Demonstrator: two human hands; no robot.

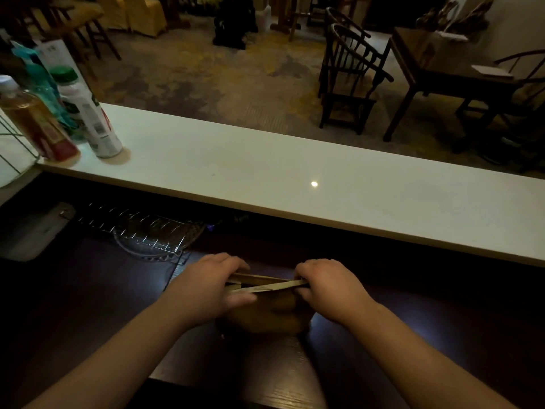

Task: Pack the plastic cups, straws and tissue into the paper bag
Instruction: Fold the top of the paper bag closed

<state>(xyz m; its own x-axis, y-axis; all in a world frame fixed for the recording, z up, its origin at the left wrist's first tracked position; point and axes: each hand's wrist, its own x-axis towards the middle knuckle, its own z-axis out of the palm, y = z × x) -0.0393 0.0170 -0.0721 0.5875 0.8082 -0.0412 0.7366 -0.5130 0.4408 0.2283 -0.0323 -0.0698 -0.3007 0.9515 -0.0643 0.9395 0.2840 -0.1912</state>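
Note:
A brown paper bag (265, 315) stands on the dark wooden counter (383, 335) in front of me. Its top edges are pressed nearly together into a narrow slit. My left hand (206, 286) grips the left end of the bag's top rim, fingers curled over it. My right hand (327, 283) pinches the right end of the same rim. The bag's inside is hidden, and no cups, straws or tissue show outside it.
A raised white ledge (295, 178) runs across behind the bag. Three bottles (88, 113) stand at its left end beside a wire rack (14, 149). A metal grid rack (141, 228) lies on the counter to the left. Chairs and a table (442, 75) stand on the floor beyond.

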